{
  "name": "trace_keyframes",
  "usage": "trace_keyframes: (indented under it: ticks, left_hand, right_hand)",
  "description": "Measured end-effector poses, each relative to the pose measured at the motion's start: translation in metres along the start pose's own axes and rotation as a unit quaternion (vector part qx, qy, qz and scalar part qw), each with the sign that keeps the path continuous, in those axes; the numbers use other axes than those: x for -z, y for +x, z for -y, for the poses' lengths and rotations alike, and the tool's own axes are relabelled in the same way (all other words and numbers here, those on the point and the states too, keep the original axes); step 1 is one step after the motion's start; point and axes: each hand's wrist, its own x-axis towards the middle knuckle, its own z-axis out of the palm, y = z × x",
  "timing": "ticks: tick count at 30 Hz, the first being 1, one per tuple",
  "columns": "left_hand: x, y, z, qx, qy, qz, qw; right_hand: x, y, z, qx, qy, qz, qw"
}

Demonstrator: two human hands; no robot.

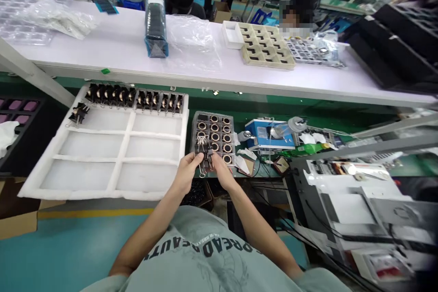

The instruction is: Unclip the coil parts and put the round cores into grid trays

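Between my two hands is a small cluster of black binder clips (pixel 204 154) with silver wire handles, clamped about a part that I cannot make out. My left hand (pixel 186 173) pinches it from the left, and my right hand (pixel 222 171) grips its right side. Just beyond and partly behind them lies a clear tray (pixel 233 121) with several black pieces bearing gold rings (pixel 226 138). To the left, a white padded tray (pixel 118 178) with compartments carries a row of clipped pieces (pixel 112 95) along its far edge. Another clipped piece (pixel 79 113) sits at its left corner.
A white shelf (pixel 119 45) crosses ahead, bearing a beige compartment tray (pixel 267 45) and a wrapped black stack (pixel 156 27). Right of the clear tray stand a blue box (pixel 262 134) and a green bottle (pixel 310 148). Grey equipment (pixel 352 205) is at right. People sit beyond.
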Motion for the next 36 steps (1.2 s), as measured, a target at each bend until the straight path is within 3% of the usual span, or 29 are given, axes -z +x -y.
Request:
trace_keyframes:
  ticks: [3,5,10,16,22,28,33,36]
  left_hand:
    - [-0.019,-0.002,0.016,0.020,0.025,0.032,0.999]
    - [-0.028,0.000,0.022,0.020,0.049,0.033,0.998]
    - [-0.059,0.005,0.045,0.067,0.074,0.072,0.992]
    - [-0.082,-0.004,0.056,0.068,0.074,0.078,0.992]
    - [-0.086,-0.009,0.062,0.033,0.087,0.016,0.996]
    - [-0.081,-0.012,0.071,0.068,0.082,-0.059,0.993]
    - [-0.074,-0.011,0.073,0.070,0.069,-0.070,0.993]
    - [-0.071,-0.010,0.083,0.072,0.075,-0.054,0.993]
  right_hand:
    - [0.014,-0.040,0.001,-0.055,0.058,-0.104,0.991]
    - [0.028,-0.055,0.002,-0.067,0.086,-0.131,0.985]
    - [0.056,-0.083,0.006,-0.035,0.098,-0.149,0.983]
    - [0.068,-0.108,0.005,-0.012,0.057,-0.147,0.987]
    - [0.067,-0.118,0.001,0.003,0.038,-0.119,0.992]
    - [0.061,-0.132,-0.009,-0.058,0.095,-0.083,0.990]
    - [0.050,-0.144,-0.020,-0.066,0.190,-0.069,0.977]
    - [0.038,-0.138,-0.022,-0.096,0.137,-0.036,0.985]
